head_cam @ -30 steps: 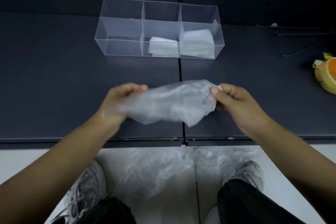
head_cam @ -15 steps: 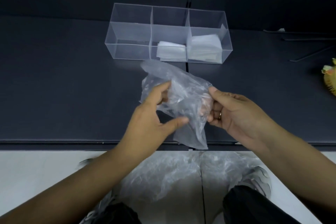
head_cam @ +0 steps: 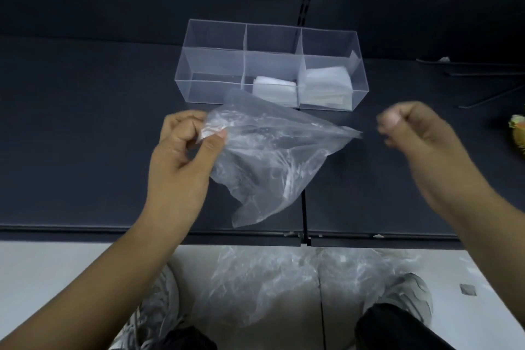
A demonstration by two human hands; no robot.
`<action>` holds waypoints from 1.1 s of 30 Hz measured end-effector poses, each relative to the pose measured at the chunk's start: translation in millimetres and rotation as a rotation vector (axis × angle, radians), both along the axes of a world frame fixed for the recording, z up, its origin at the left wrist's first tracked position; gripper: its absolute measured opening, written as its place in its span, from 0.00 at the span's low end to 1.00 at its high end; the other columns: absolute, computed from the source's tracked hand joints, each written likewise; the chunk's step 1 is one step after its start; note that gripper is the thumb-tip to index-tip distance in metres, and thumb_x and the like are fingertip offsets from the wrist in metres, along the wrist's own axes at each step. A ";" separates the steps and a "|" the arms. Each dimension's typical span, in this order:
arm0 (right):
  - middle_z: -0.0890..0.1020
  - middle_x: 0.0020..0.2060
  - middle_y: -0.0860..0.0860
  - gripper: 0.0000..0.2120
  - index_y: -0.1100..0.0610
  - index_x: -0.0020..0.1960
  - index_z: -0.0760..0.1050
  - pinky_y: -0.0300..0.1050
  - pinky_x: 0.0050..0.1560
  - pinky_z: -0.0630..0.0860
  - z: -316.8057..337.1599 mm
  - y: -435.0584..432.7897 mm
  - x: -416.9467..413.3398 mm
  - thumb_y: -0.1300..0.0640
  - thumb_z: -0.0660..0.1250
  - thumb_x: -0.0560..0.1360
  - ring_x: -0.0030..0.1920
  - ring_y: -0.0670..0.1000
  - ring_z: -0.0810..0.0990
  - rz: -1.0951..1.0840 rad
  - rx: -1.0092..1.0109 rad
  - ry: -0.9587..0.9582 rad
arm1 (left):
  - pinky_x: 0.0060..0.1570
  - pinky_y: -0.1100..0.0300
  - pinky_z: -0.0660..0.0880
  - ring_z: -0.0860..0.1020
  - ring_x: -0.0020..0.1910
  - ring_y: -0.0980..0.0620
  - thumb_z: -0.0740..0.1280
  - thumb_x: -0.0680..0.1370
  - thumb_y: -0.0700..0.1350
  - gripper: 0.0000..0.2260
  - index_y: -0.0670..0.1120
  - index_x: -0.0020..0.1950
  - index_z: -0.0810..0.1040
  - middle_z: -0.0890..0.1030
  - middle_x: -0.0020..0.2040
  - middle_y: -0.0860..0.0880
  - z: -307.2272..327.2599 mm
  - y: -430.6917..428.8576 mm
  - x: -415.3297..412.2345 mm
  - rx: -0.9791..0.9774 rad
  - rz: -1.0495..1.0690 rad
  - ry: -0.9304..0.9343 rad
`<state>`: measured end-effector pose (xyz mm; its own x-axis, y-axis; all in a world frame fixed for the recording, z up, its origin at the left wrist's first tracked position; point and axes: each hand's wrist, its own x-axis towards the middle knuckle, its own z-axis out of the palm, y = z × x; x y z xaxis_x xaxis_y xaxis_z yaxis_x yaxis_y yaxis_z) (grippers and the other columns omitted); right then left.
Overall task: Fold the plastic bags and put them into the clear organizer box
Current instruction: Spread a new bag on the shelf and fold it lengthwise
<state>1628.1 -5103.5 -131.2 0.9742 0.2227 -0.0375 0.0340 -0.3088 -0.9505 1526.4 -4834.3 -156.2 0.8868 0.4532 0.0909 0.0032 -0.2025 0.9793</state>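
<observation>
My left hand point(head_cam: 181, 156) pinches the upper left corner of a crumpled clear plastic bag point(head_cam: 267, 156), which hangs spread above the dark table. Blurred, my right hand point(head_cam: 412, 133) is curled in a fist just right of the bag's pointed right tip, with a small gap between them and nothing visible in its fingers. Behind the bag stands the clear organizer box point(head_cam: 210, 65) with three compartments. A folded bag point(head_cam: 274, 89) lies in the middle one and a stack of folded bags point(head_cam: 326, 85) in the right one.
Below the front edge of the dark table point(head_cam: 85, 136), a loose heap of clear bags point(head_cam: 270, 287) lies on the floor between my shoes. A yellow-orange object point(head_cam: 518, 133) sits at the right edge. Thin dark rods point(head_cam: 483, 74) lie at the back right.
My hands have moved apart and the bag has spread out. The right hand has let go of the bag and swung right, while the left hand now pinches the corner alone.
</observation>
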 end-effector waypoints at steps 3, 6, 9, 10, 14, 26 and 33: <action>0.64 0.71 0.34 0.37 0.32 0.68 0.60 0.36 0.67 0.62 -7.3 10.8 0.0 0.33 0.72 0.63 0.70 0.35 0.62 0.353 -0.137 0.027 | 0.62 0.64 0.69 0.72 0.64 0.61 0.66 0.75 0.50 0.10 0.43 0.41 0.76 0.72 0.62 0.59 -1.5 -0.3 -1.0 0.029 -0.052 -0.018; 0.62 0.72 0.36 0.30 0.35 0.66 0.69 0.34 0.67 0.58 -18.1 31.3 -0.6 0.40 0.74 0.66 0.70 0.32 0.60 0.454 -0.227 0.050 | 0.69 0.52 0.65 0.67 0.70 0.58 0.64 0.75 0.50 0.17 0.35 0.40 0.72 0.70 0.69 0.61 0.7 -3.4 -3.3 0.075 -0.104 -0.032; 0.77 0.63 0.42 0.03 0.51 0.45 0.79 0.39 0.63 0.68 -21.7 43.6 3.9 0.53 0.69 0.73 0.62 0.38 0.74 0.372 -0.012 0.196 | 0.66 0.60 0.67 0.70 0.68 0.59 0.62 0.77 0.48 0.12 0.51 0.33 0.75 0.79 0.61 0.59 10.6 -6.0 -3.7 0.075 -0.151 -0.069; 0.81 0.57 0.44 0.04 0.53 0.42 0.77 0.38 0.59 0.71 -22.2 44.4 4.9 0.57 0.66 0.75 0.58 0.42 0.78 0.347 0.058 0.221 | 0.60 0.66 0.70 0.74 0.62 0.62 0.61 0.77 0.48 0.14 0.52 0.31 0.73 0.82 0.50 0.60 12.2 -5.6 -4.2 0.061 -0.145 -0.064; 0.78 0.32 0.47 0.08 0.54 0.41 0.73 0.36 0.39 0.74 -22.1 48.3 2.8 0.56 0.63 0.79 0.34 0.44 0.76 0.199 0.180 0.196 | 0.29 0.67 0.65 0.64 0.27 0.58 0.61 0.80 0.44 0.19 0.44 0.30 0.62 0.64 0.27 0.53 9.3 -7.3 -3.5 -0.022 -0.036 -0.021; 0.85 0.41 0.54 0.11 0.62 0.53 0.78 0.37 0.42 0.79 -35.7 32.0 16.7 0.66 0.71 0.70 0.40 0.48 0.83 0.208 0.137 0.410 | 0.45 0.53 0.73 0.79 0.45 0.48 0.59 0.78 0.61 0.19 0.45 0.46 0.75 0.80 0.44 0.49 -24.8 50.0 -14.4 0.380 0.142 0.504; 0.83 0.36 0.49 0.10 0.61 0.48 0.75 0.36 0.43 0.77 -30.2 82.5 16.0 0.67 0.73 0.70 0.39 0.45 0.81 0.491 0.080 0.347 | 0.53 0.72 0.69 0.76 0.54 0.64 0.67 0.71 0.62 0.21 0.53 0.60 0.77 0.80 0.55 0.60 7.7 -2.0 43.6 0.295 -0.487 0.347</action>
<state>1644.1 -5021.0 -161.4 0.6907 0.6582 -0.2994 -0.1619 -0.2628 -0.9512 1570.0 -4836.3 -148.5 0.9841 -0.0063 -0.1775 0.1485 -0.5195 0.8415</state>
